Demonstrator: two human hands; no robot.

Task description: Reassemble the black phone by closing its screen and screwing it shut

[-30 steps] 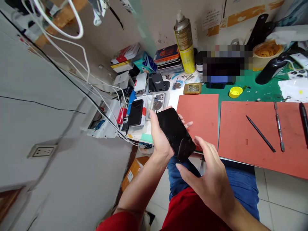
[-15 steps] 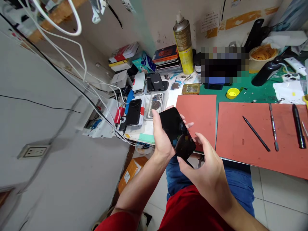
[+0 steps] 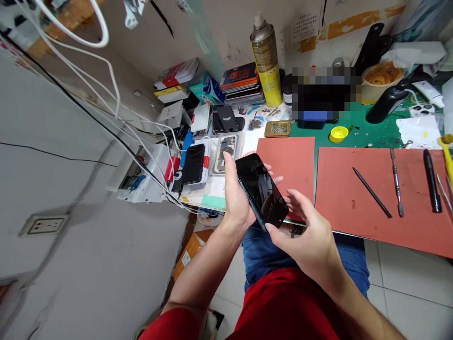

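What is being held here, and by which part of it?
A phone, in the left grip: thumb along one long edge, fingers behind. The right grip is at the phone's near end, hold unclear.

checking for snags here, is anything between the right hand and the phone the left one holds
Nothing visible: the right hand is at the near end of the phone, though contact is hard to confirm. The left hand holds the phone's left side.

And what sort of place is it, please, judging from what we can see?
Most likely a phone repair bench: a dark phone is in the hands, what looks like an opened phone lies behind, and slim tools rest on a red mat.
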